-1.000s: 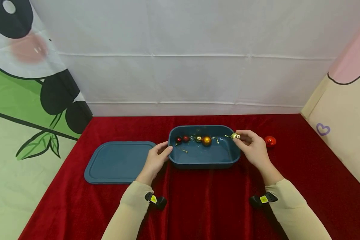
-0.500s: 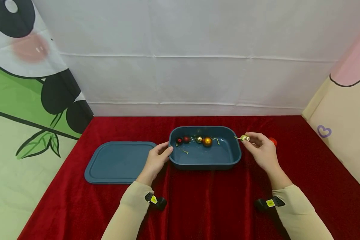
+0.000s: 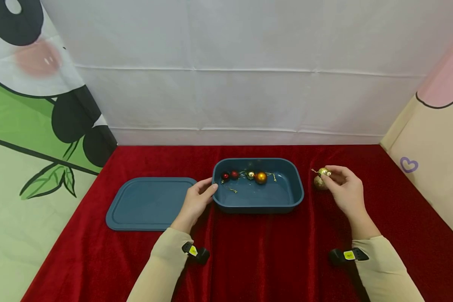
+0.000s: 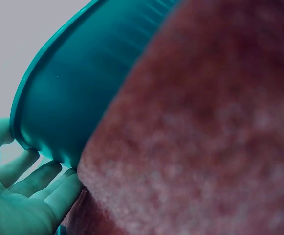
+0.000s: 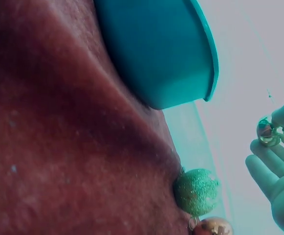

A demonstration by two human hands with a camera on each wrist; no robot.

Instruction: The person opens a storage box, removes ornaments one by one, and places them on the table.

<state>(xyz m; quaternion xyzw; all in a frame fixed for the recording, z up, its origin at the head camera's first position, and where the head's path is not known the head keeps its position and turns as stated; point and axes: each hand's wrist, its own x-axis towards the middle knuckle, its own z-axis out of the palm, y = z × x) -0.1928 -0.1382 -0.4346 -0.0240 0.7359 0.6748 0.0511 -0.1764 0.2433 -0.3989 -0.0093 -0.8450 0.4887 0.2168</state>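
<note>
My left hand holds the left end of the blue rectangular box, thumb at the rim and fingers against the outer wall, as the left wrist view also shows. Inside the box lie two small red baubles, a small gold bauble and a larger orange-gold bauble, with gold strings. Right of the box, my right hand pinches a shiny gold bauble between thumb and fingers, its string pointing left. Just below it a glittery gold ball rests on the cloth, partly covered by the hand.
A flat blue lid lies left of the box on the red cloth. Another shiny ball sits beside the glittery ball in the right wrist view. White fabric hangs behind the table, with printed fabric at both sides.
My right hand has moved right, from over the box's right rim to beside the box, with the gold bauble. The glittery ball has come into view; the red ball is now hidden. The left hand stays put.
</note>
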